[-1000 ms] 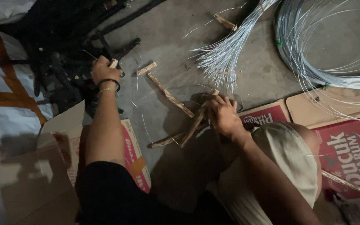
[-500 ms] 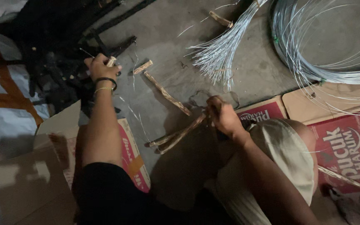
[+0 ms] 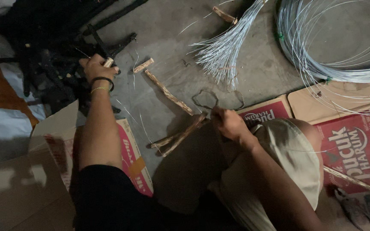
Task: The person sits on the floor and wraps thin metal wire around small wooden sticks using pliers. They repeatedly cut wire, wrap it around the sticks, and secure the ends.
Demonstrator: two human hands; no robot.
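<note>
- Since a second ago the right hand [image 3: 228, 124] has dropped a little nearer, and the sticks [image 3: 180, 136] it holds have swung down to lie flatter, their free ends now pointing left and near along the floor.
- The left hand [image 3: 95, 68] has stayed far out at the left, at the edge of the dark pile of sticks [image 3: 48, 64].
- The left fingers are curled round a short pale peg [image 3: 108, 62], whose cut end shows above the knuckles; a dark band and a thin bracelet sit on the wrist.
- The right fingers are clenched round the upper ends of two or three brown sticks, gripping them as a bundle.
- A long knobbly stick [image 3: 168, 92] lies loose on the concrete floor [image 3: 172, 38] between the two hands, with a short piece [image 3: 143, 65] just beside its far end.
- A fan of cut wires [image 3: 221, 51] lies far from the right hand, and a big wire coil [image 3: 322, 55] sits at the far right.
- Flattened red cardboard boxes [image 3: 356, 145] lie to the right under the arm, another [image 3: 129, 158] near the left arm.
</note>
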